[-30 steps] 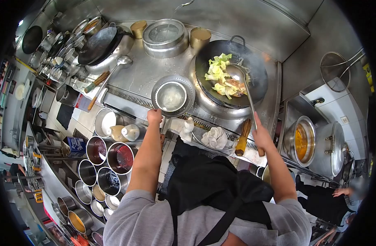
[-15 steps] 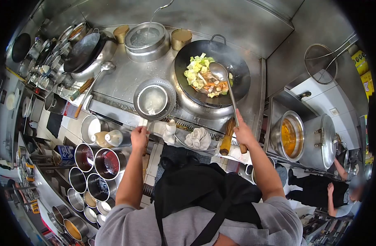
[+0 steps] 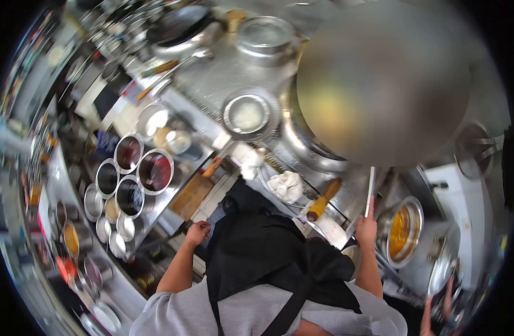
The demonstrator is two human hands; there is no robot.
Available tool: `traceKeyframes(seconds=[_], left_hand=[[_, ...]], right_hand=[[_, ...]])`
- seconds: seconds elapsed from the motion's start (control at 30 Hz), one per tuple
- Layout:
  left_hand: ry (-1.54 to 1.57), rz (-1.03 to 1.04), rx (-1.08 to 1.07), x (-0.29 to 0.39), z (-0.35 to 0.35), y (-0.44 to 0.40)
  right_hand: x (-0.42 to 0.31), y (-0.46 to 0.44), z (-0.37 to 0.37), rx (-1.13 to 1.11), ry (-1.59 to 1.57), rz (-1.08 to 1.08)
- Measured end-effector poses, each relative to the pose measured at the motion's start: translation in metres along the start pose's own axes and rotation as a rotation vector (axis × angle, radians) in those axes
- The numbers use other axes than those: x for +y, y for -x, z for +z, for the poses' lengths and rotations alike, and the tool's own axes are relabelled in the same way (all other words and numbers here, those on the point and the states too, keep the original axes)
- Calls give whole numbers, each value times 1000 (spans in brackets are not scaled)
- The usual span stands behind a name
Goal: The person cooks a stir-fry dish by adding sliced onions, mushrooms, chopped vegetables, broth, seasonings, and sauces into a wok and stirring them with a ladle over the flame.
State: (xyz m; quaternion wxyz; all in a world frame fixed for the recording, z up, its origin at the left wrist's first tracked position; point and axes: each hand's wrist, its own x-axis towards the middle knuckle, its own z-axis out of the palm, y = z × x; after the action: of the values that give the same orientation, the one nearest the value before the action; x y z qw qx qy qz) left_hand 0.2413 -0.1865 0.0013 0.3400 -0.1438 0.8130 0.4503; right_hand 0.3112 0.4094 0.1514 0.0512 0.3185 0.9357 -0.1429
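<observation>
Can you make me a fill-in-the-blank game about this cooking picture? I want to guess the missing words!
Of the left hand and the right hand, the one gripping the long metal handle is the ____ one.
The wooden handle lies nearer the ____ hand.
The person's apron is coloured ____.
The crumpled cloth is coloured ____.

Missing words: right, left, black, white.

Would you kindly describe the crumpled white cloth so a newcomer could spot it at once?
Find the steel stove counter and follow its front edge, nearest the apron. The cloth sits there, left of the yellow-handled brush. Unlike that straight brush, it is a bunched white heap.
</observation>
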Motion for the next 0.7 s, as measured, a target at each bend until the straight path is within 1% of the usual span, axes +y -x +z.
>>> traceKeyframes(seconds=[0.03, 0.1, 0.13, 0.17, 0.2, 0.23, 0.3, 0.37, 0.43, 0.5, 0.57, 0.6, 0.63, 0.7], left_hand=[[36, -34, 49, -28, 3, 9], [43, -296, -55, -80, 3, 34], [209, -369, -59, -98, 0, 50], [267, -388, -8, -120, -3, 59], [261, -455, 47, -146, -4, 63], [253, -521, 94, -166, -3, 68], [362, -554, 174, -184, -6, 79], [423, -545, 248, -187, -8, 81], [498, -537, 283, -190, -7, 79], [624, -443, 292, -199, -10, 79], [663, -451, 280, -218, -12, 78], [684, -448, 293, -227, -14, 79], [705, -446, 307, -235, -16, 81], [765, -469, 308, -262, -22, 87]], right_hand=[[-2, -6, -1, 74, -58, -77], [-30, -18, -6, 170, -198, -262], [-48, -24, -10, 191, -267, -368], [-79, -24, -19, 214, -301, -487], [-110, -24, -29, 233, -332, -608], [-149, -10, -46, 18, -616, -543], [-210, 7, -55, -234, -865, -496], [-261, 22, -54, -572, -1098, -639], [-332, 50, -61, -833, -1048, -663], [-398, 72, -54, -1131, -1011, -625], [-460, 87, -33, -1541, -1014, -503], [-491, 100, -19, -1657, -953, -452], [-518, 111, -1, -1732, -862, -449], [-564, 132, 40, -1774, -720, -472]])
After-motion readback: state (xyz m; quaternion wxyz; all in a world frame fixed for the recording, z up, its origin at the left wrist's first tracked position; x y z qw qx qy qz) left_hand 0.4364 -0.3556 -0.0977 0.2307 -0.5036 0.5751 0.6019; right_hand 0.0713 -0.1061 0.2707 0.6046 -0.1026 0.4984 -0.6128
